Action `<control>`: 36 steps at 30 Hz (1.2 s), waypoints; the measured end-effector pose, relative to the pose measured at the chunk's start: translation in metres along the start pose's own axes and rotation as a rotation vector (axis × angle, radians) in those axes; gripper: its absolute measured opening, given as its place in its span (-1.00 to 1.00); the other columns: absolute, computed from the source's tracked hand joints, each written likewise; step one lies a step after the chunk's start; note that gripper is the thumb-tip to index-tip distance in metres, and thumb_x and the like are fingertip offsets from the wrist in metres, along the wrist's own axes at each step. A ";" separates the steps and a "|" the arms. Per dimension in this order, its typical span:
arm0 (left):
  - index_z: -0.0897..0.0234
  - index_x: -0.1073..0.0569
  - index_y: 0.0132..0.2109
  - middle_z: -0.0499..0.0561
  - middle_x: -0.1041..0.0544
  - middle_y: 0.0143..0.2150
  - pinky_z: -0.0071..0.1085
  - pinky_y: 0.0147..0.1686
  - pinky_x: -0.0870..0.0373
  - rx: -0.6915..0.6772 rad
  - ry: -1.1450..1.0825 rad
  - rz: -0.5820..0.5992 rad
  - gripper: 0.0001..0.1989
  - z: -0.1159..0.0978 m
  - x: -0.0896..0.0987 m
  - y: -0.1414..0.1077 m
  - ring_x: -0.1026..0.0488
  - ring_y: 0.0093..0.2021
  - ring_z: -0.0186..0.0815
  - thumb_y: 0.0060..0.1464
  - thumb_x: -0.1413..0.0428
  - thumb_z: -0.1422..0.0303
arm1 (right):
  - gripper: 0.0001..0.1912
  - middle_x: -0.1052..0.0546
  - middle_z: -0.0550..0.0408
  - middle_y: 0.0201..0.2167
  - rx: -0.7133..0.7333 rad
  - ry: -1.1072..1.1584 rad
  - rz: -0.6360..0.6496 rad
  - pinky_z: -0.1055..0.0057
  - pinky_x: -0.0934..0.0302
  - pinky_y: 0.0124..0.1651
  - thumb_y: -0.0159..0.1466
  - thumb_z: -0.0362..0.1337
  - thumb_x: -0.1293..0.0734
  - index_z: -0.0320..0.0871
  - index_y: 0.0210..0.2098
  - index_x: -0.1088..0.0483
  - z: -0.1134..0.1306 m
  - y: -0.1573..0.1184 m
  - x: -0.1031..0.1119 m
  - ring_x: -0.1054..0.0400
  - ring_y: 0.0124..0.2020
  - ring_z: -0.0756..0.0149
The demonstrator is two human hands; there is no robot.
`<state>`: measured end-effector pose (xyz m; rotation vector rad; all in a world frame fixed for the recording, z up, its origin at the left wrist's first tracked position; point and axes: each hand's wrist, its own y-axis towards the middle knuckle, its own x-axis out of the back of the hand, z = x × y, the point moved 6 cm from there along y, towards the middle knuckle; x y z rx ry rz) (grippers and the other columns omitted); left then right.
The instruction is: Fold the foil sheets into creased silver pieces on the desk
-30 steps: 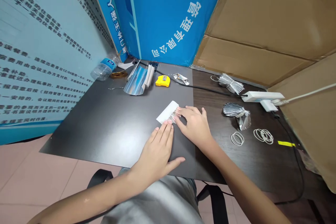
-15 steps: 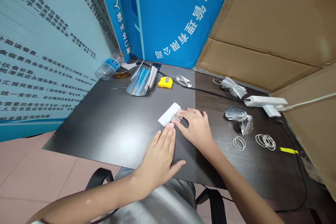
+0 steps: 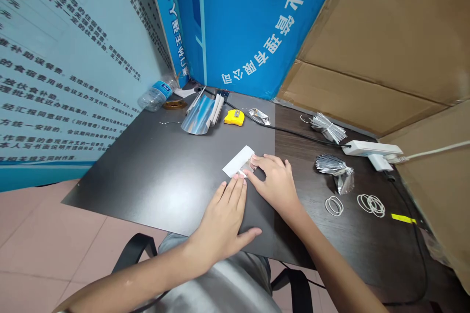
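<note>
A small white sheet with a shiny silver side [image 3: 238, 161] lies on the dark desk in front of me, its near edge turned up so that the silver shows. My right hand [image 3: 275, 178] has its thumb and index finger on that silver edge, and its other fingers are curled. My left hand [image 3: 224, 215] lies flat with fingers stretched out and thumb spread. Its fingertips touch the sheet's near corner, beside the right thumb. The fingers partly cover the silver edge.
Behind the sheet are a yellow tape measure [image 3: 234, 117], a curled silver-blue film [image 3: 201, 116], a plastic bottle [image 3: 156, 95] and a black cable. To the right lie bundled silver strips [image 3: 328, 128], another bundle [image 3: 332, 165], white rubber bands [image 3: 371, 204] and a power strip [image 3: 372, 148].
The view has shifted slightly. Both hands stay at the sheet in nearly the same pose, and the right fingers still hold its silver edge.
</note>
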<state>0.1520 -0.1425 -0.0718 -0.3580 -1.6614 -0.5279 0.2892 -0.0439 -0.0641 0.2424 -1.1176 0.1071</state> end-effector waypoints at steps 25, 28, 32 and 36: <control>0.21 -0.53 0.11 0.08 -0.67 -0.03 -0.28 -0.03 -0.39 -0.200 -0.333 -0.086 -0.72 0.076 0.025 0.049 -0.57 -0.04 -0.22 0.53 0.05 0.30 | -0.71 -0.63 -0.01 0.21 -0.008 0.032 0.017 -0.59 0.02 0.38 0.43 0.02 -0.37 -0.01 -0.06 -0.60 -0.001 0.001 0.000 -0.38 0.35 -0.15; 0.23 -0.53 0.05 0.07 -0.66 -0.12 -0.29 -0.04 -0.44 -0.180 -0.350 -0.104 -0.73 0.075 0.021 0.048 -0.59 -0.12 -0.24 0.53 0.05 0.28 | -0.71 -0.62 -0.02 0.21 -0.007 0.026 0.018 -0.59 0.02 0.38 0.43 0.01 -0.37 -0.01 -0.05 -0.60 -0.001 0.001 0.000 -0.38 0.35 -0.16; 0.23 -0.49 0.08 0.05 -0.65 -0.17 -0.31 -0.09 -0.47 -0.161 -0.339 -0.131 -0.76 0.074 0.019 0.044 -0.59 -0.19 -0.25 0.52 0.03 0.27 | -0.71 -0.63 0.00 0.21 -0.007 0.021 0.026 -0.58 0.01 0.40 0.43 0.01 -0.37 -0.01 -0.03 -0.59 -0.001 0.001 0.000 -0.38 0.35 -0.13; 0.26 -0.50 0.03 0.02 -0.63 -0.22 -0.33 -0.10 -0.47 -0.196 -0.302 -0.156 -0.77 0.071 0.020 0.039 -0.59 -0.21 -0.26 0.53 0.05 0.33 | -0.76 -0.63 0.10 0.20 -0.022 0.020 0.037 -0.57 0.02 0.42 0.42 -0.03 -0.40 -0.01 -0.05 -0.58 -0.001 0.001 0.001 -0.38 0.36 -0.10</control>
